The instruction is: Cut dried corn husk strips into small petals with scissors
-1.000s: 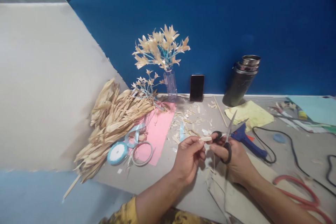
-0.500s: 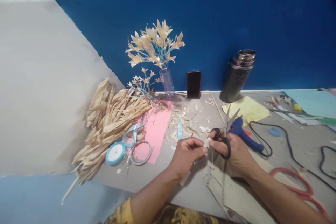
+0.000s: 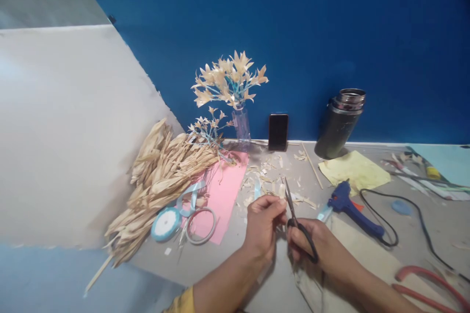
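Between thumb and fingers, my left hand (image 3: 262, 222) pinches a small pale strip of husk (image 3: 282, 190) that sticks up above the fingertips. My right hand (image 3: 312, 244) has its fingers in the black handles of a pair of scissors (image 3: 292, 203). Their blades point up, close together, right beside the pale strip; whether they touch it I cannot tell. Thin wires or strips (image 3: 304, 283) hang below the hands. Husk scraps (image 3: 266, 171) and a short light-blue ribbon piece (image 3: 257, 189) lie just beyond my left hand.
Left: dried corn husks (image 3: 161, 171), a blue ribbon spool (image 3: 166, 224), a tape ring (image 3: 201, 225) and pink paper (image 3: 229, 195). Behind: husk flowers in a clear vase (image 3: 241, 129), a phone (image 3: 278, 132) and a flask (image 3: 340, 124). Right: a corded blue glue gun (image 3: 354, 212) and red-handled pliers (image 3: 433, 283).
The scissors have turned from spread blades leaning right to nearly closed blades beside the strip. My left hand has turned upward, raising the strip. The whole view has shifted slightly.
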A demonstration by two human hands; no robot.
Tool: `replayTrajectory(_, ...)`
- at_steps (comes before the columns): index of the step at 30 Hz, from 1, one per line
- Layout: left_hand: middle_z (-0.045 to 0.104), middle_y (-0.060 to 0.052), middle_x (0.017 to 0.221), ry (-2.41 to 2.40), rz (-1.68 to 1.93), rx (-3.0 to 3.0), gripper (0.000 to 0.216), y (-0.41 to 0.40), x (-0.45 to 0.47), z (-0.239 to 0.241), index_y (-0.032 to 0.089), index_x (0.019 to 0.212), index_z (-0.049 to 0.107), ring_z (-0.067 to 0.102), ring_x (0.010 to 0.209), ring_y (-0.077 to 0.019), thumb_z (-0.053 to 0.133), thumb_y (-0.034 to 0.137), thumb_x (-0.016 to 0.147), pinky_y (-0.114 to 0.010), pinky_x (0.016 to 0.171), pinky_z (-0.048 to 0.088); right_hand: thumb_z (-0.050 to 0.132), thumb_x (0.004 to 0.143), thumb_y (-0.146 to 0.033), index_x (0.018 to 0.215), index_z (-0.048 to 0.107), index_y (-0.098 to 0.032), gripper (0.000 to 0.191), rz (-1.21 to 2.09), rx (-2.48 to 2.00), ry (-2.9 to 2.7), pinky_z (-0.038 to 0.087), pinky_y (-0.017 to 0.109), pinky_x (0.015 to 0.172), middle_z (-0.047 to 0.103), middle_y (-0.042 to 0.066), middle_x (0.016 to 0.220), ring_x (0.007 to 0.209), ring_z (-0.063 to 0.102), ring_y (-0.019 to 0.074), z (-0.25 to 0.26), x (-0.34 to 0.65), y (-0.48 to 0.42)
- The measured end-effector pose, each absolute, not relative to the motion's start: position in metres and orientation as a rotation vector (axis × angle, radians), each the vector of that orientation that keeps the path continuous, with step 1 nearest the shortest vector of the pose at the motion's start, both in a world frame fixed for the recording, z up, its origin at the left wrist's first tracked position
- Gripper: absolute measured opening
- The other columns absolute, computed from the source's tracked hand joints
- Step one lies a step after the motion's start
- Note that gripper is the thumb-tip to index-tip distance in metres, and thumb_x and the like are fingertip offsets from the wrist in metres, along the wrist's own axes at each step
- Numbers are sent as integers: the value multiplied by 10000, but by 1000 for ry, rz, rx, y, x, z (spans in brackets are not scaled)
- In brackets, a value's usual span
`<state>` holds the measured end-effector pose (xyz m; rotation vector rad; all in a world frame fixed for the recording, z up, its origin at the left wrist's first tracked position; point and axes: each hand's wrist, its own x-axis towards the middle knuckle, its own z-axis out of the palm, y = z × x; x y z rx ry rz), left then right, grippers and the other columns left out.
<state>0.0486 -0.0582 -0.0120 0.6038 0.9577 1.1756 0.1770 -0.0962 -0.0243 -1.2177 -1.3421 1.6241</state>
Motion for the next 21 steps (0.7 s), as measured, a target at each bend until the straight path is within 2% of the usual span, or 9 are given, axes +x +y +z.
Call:
replayTrajectory(10, 524, 31, 492, 1063, 1248, 847, 202, -58, 49, -11, 159, 578, 642, 464, 501, -100, 780, 278, 665, -239, 543, 360, 667, 753, -631, 601, 515, -191, 489, 1620, -1247, -1276, 339, 234, 498, 534, -20, 538, 497, 434, 113, -26, 173, -97)
replayTrajectory(21, 527, 27, 530, 1144, 1228, 1101, 186, -54, 43, -3, 168, 541, 646, 455, 554, -110, 744, 213, 694, -242, 575, 366, 681, 761, -553, 621, 500, -196, 424, 1639, -1250, -1220, 353, 236, 500, 532, -27, 537, 499, 439, 114, -32, 173, -96)
